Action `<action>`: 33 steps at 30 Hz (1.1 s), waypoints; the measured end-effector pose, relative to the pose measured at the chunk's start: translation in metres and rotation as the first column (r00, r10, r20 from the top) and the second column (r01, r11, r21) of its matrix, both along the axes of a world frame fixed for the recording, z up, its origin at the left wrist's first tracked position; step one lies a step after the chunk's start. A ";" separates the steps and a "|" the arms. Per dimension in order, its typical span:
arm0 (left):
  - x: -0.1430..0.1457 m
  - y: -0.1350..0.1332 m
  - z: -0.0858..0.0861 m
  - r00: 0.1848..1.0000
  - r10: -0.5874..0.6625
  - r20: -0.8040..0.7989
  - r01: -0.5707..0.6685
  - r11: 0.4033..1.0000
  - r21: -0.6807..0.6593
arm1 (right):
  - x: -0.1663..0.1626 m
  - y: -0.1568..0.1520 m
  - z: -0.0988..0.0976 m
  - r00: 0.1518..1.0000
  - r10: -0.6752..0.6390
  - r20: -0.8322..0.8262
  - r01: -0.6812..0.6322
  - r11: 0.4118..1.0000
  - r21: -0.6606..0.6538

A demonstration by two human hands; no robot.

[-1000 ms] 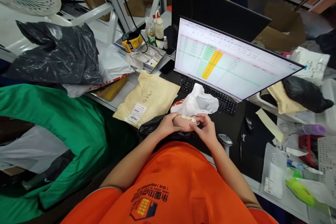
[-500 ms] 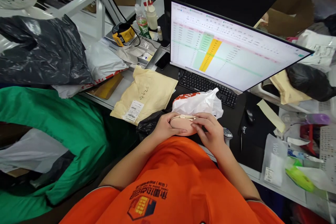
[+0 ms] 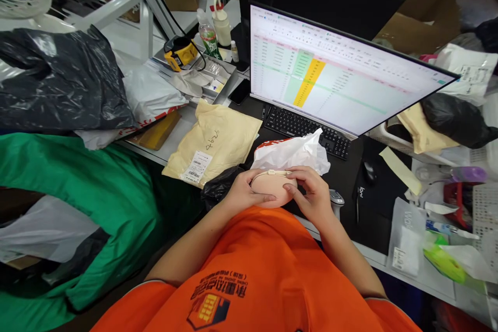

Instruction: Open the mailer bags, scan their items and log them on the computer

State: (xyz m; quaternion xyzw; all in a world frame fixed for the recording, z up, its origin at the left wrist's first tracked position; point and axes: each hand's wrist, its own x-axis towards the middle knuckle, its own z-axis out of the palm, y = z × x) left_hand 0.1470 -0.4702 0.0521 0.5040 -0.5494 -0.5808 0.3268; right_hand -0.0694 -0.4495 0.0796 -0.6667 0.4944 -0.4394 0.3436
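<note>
Counted on the worktop (image 3: pixel 184 132), largest first: one lit monitor (image 3: pixel 334 72), one tan envelope (image 3: pixel 218 140), one keyboard (image 3: pixel 303 127), one white bag (image 3: pixel 295 153). Clasped one round pink pouch (image 3: pixel 272 189) between left hand (image 3: pixel 243 194) and right hand (image 3: pixel 313 197), both curled around it, above the near edge.

Even, bright indoor light falls from overhead, with soft, short shadows on the desk (image 3: pixel 350 176). The monitor (image 3: pixel 334 72) at one o'clock glows pale and its text is too washed out to read, while the black bag (image 3: pixel 58 83) at ten o'clock shows glossy glare. Wide-angle distortion bends the frame edges, and the far corners look slightly soft.
</note>
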 end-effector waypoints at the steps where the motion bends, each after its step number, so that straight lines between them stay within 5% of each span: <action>1: -0.002 0.000 -0.002 1.000 0.008 -0.013 -0.008 1.000 0.014 | 0.000 0.000 -0.004 0.999 -0.015 0.045 0.012 0.997 0.072; 7: -0.014 -0.004 -0.016 0.983 0.156 -0.100 -0.149 0.986 0.077 | -0.002 0.003 -0.038 0.997 0.013 0.074 -0.041 0.918 0.396; 11: -0.023 -0.005 -0.024 0.997 0.022 -0.080 -0.011 0.992 0.127 | -0.005 0.009 -0.058 0.986 -0.092 0.141 0.010 0.868 0.496; 23: -0.041 -0.002 -0.038 0.986 -0.146 -0.077 0.154 0.982 0.114 | -0.021 0.020 -0.075 0.894 -0.198 0.401 -0.100 0.785 0.611; 28: -0.044 -0.008 -0.036 0.988 -0.151 0.033 0.146 0.982 0.122 | -0.032 0.024 -0.073 0.889 -0.129 0.439 -0.164 0.806 0.569; 30: -0.043 -0.016 -0.034 0.993 -0.104 0.058 0.094 0.985 0.146 | -0.054 0.026 -0.071 0.906 -0.159 0.392 -0.089 0.833 0.545; 33: -0.043 -0.039 -0.032 0.999 0.046 0.006 -0.047 0.983 0.179 | -0.117 0.029 -0.081 0.891 -0.388 0.237 0.218 0.822 0.527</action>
